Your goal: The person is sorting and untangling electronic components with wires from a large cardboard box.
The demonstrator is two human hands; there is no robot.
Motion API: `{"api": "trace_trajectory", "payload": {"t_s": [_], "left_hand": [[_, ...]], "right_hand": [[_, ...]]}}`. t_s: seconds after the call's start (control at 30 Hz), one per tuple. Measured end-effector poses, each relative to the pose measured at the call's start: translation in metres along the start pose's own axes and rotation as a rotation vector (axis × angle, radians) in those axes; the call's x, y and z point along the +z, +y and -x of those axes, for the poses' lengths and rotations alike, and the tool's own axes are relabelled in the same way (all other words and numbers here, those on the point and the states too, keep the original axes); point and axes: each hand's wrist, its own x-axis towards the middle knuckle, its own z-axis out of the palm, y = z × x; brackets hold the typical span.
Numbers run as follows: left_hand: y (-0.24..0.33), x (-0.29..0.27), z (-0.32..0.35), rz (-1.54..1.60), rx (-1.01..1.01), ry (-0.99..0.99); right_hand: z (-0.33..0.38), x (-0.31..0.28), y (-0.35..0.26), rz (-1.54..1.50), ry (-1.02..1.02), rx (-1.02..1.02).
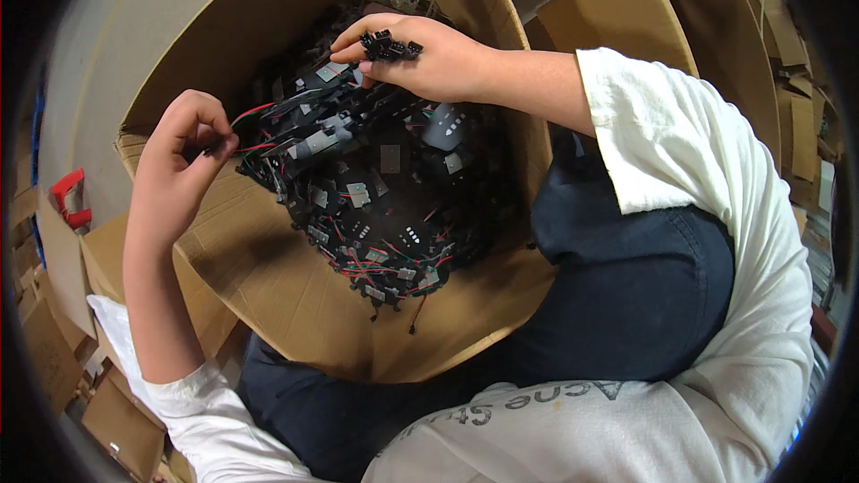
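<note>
A large open cardboard box in front of me holds a heap of black plastic parts with small metal plates and thin red, green and black wires. My left hand is over the box's left side, fingers pinched on a small dark connector at the end of some red and green wires. Toward the far side, my right hand is closed, with a cluster of small black connectors sticking out between its fingers. Under its fingertips lie black parts; whether it grips one is hidden.
More open cardboard boxes stand at the right. Flattened cardboard and a red plastic object are on the left. My legs in dark trousers straddle the near side of the box. Grey floor shows at the upper left.
</note>
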Motion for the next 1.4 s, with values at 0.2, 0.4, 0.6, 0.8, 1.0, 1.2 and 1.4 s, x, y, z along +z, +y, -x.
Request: {"api": "trace_trajectory", "payload": {"t_s": [0.2, 0.4, 0.6, 0.8, 1.0, 1.2, 1.4], "left_hand": [[0.01, 0.038, -0.016, -0.098, 0.011, -0.12], [0.001, 0.073, -0.054, 0.54, -0.166, -0.225], [-0.258, 0.033, -0.044, -0.072, -0.909, -0.357], [-0.312, 0.123, 0.003, -0.749, -0.857, -0.064], [-0.304, 0.126, 0.001, 0.098, -1.147, -0.292], [-0.287, 0.097, 0.008, 0.07, -1.318, -0.413], [-0.027, 0.075, -0.036, -0.867, -0.549, -0.38]], "right_hand": [[0.006, 0.01, -0.001, -0.122, -0.193, -0.058], [0.001, 0.002, -0.019, -0.012, -0.393, 0.464], [-0.003, 0.026, -0.003, 0.223, -0.336, 0.069], [0.0, 0.013, 0.005, 0.348, -0.316, 0.155], [0.008, 0.004, -0.002, 0.384, -0.334, 0.241], [0.0, 0.012, 0.0, 0.356, -0.287, 0.178], [0.011, 0.002, 0.003, 0.4, -0.309, 0.211]]}}
